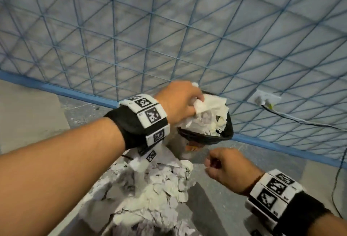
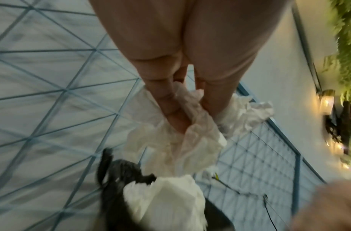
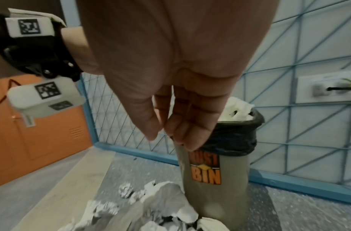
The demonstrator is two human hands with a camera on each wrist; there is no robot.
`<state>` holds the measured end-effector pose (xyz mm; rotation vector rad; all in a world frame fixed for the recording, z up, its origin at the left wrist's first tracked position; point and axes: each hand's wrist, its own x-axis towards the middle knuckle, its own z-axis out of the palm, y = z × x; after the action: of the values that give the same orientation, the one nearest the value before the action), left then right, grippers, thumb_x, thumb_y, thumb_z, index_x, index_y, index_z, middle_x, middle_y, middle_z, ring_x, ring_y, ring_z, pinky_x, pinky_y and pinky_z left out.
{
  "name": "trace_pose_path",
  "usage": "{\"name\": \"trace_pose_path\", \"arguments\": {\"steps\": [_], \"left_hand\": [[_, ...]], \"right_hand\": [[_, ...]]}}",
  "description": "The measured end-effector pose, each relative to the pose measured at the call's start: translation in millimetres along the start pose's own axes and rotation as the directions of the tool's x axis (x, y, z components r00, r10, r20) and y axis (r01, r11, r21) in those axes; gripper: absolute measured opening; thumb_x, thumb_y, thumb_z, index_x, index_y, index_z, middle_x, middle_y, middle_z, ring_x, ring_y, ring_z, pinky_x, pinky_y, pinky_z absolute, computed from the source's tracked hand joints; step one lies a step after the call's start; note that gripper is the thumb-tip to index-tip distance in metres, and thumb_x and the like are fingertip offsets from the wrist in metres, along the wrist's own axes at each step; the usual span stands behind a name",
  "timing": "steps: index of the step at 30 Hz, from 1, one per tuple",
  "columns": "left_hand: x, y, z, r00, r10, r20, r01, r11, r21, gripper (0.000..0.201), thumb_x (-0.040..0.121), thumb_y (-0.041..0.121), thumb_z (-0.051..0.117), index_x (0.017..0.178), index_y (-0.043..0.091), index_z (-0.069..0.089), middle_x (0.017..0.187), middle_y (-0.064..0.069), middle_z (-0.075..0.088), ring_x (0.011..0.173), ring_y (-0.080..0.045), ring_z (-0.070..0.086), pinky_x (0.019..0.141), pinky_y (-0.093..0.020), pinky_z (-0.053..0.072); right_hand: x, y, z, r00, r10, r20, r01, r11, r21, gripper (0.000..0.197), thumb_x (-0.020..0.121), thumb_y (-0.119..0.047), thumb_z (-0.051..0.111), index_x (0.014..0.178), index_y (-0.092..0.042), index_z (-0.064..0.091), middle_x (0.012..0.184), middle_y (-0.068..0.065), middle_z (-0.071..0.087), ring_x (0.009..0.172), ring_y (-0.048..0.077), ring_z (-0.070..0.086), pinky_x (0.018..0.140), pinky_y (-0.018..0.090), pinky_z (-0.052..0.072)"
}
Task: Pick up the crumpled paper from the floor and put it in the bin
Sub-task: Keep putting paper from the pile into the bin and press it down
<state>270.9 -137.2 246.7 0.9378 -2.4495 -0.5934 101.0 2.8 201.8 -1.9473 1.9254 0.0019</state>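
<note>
The left hand (image 1: pixel 179 102) grips a wad of crumpled paper (image 1: pixel 208 104), fingers curled round it, right over the mouth of the bin (image 1: pixel 193 147). The right hand (image 1: pixel 225 166) hangs lower, beside the bin's wall, its fingers loosely curled with thumb and fingertips nearly together and nothing in them.

The bin is grey, lined with a black bag (image 1: pixel 228 132) folded over its rim and already filled with white paper up to the top. Only the right wrist view shows its orange sticker (image 3: pixel 206 168), reading "BIN" with partly hidden letters above.

A pile of paper (image 1: pixel 154 188) lies on the floor (image 1: pixel 216 207) against the bin's foot, below the left wrist.

The left wrist view alone shows the paper squeezed between the fingers (image 2: pixel 170 100). Behind stands a blue-lined wall (image 1: pixel 169 29) with a socket (image 1: pixel 266 98).
</note>
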Motion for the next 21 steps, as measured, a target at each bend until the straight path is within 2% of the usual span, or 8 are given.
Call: {"name": "trace_pose_path", "arguments": {"steps": [3, 5, 7, 10, 13, 15, 18, 21], "left_hand": [[37, 18, 23, 0.974, -0.026, -0.225, 0.010, 0.997, -0.072, 0.026, 0.083, 0.018, 0.063, 0.109, 0.019, 0.064, 0.118, -0.008, 0.058, 0.111, -0.026, 0.055, 0.093, -0.031, 0.043], [52, 24, 50, 0.954, -0.071, -0.292, 0.044, 0.994, -0.099, 0.026, 0.081, 0.013, 0.062, 0.107, 0.015, 0.060, 0.118, -0.010, 0.054, 0.103, -0.031, 0.056, 0.085, -0.035, 0.046], [59, 28, 82, 0.962, -0.125, -0.242, 0.116, 0.992, -0.052, 0.028, 0.081, 0.009, 0.060, 0.109, 0.012, 0.054, 0.119, -0.012, 0.050, 0.098, -0.033, 0.056, 0.078, -0.035, 0.042], [64, 22, 128, 0.972, -0.235, 0.014, 0.229, 0.957, 0.180, 0.027, 0.086, 0.009, 0.054, 0.113, 0.010, 0.054, 0.125, -0.014, 0.049, 0.107, -0.037, 0.055, 0.085, -0.039, 0.043], [67, 16, 150, 0.903, -0.366, 0.226, 0.283, 0.901, 0.329, 0.028, 0.089, 0.018, 0.052, 0.113, 0.008, 0.062, 0.120, -0.015, 0.061, 0.112, -0.035, 0.056, 0.094, -0.038, 0.043], [70, 21, 149, 0.882, -0.386, 0.271, 0.275, 0.888, 0.370, 0.031, 0.092, 0.027, 0.048, 0.111, 0.009, 0.064, 0.119, -0.013, 0.063, 0.113, -0.033, 0.056, 0.094, -0.036, 0.040], [68, 31, 136, 0.901, -0.349, 0.258, 0.244, 0.899, 0.363, 0.035, 0.093, 0.031, 0.042, 0.104, 0.007, 0.065, 0.116, -0.016, 0.064, 0.107, -0.033, 0.057, 0.085, -0.031, 0.040], [48, 38, 116, 0.936, -0.293, 0.195, 0.217, 0.916, 0.336, 0.035, 0.089, 0.031, 0.042, 0.107, 0.012, 0.065, 0.115, -0.012, 0.065, 0.104, -0.033, 0.059, 0.089, -0.038, 0.049]], "right_hand": [[-2, 26, 9, 0.999, 0.038, 0.031, -0.040, 0.997, 0.065, 0.016, 0.081, -0.030, 0.063, 0.069, -0.031, 0.052, 0.070, -0.012, 0.058, 0.069, 0.004, 0.054, 0.068, 0.019, 0.046], [-5, 43, 24, 0.995, 0.037, 0.090, -0.044, 0.996, 0.074, 0.011, 0.082, -0.029, 0.062, 0.074, -0.030, 0.054, 0.075, -0.011, 0.060, 0.073, 0.008, 0.056, 0.071, 0.021, 0.046], [-8, 58, 42, 0.985, 0.022, 0.171, -0.031, 0.998, 0.049, 0.003, 0.081, -0.028, 0.061, 0.083, -0.029, 0.059, 0.082, -0.008, 0.062, 0.081, 0.012, 0.058, 0.075, 0.024, 0.046], [-7, 83, 65, 0.961, 0.029, 0.276, -0.035, 0.999, 0.019, 0.004, 0.078, -0.028, 0.061, 0.082, -0.029, 0.059, 0.091, -0.004, 0.064, 0.087, 0.017, 0.060, 0.079, 0.028, 0.050], [0, 102, 89, 0.941, 0.022, 0.338, -0.020, 1.000, -0.008, 0.013, 0.074, -0.031, 0.062, 0.066, -0.028, 0.051, 0.082, -0.004, 0.061, 0.080, 0.020, 0.060, 0.073, 0.028, 0.050], [5, 107, 104, 0.926, 0.006, 0.377, 0.003, 1.000, -0.024, 0.013, 0.073, -0.031, 0.061, 0.066, -0.025, 0.052, 0.078, -0.005, 0.058, 0.075, 0.020, 0.057, 0.068, 0.026, 0.046], [10, 107, 124, 0.916, -0.041, 0.400, 0.049, 0.999, -0.009, 0.017, 0.071, -0.032, 0.059, 0.079, -0.017, 0.059, 0.078, -0.001, 0.063, 0.076, 0.023, 0.062, 0.068, 0.029, 0.049], [8, 106, 143, 0.897, -0.078, 0.435, 0.074, 0.997, 0.026, 0.021, 0.068, -0.030, 0.060, 0.086, -0.020, 0.061, 0.089, -0.001, 0.067, 0.082, 0.022, 0.064, 0.075, 0.031, 0.054]]}}
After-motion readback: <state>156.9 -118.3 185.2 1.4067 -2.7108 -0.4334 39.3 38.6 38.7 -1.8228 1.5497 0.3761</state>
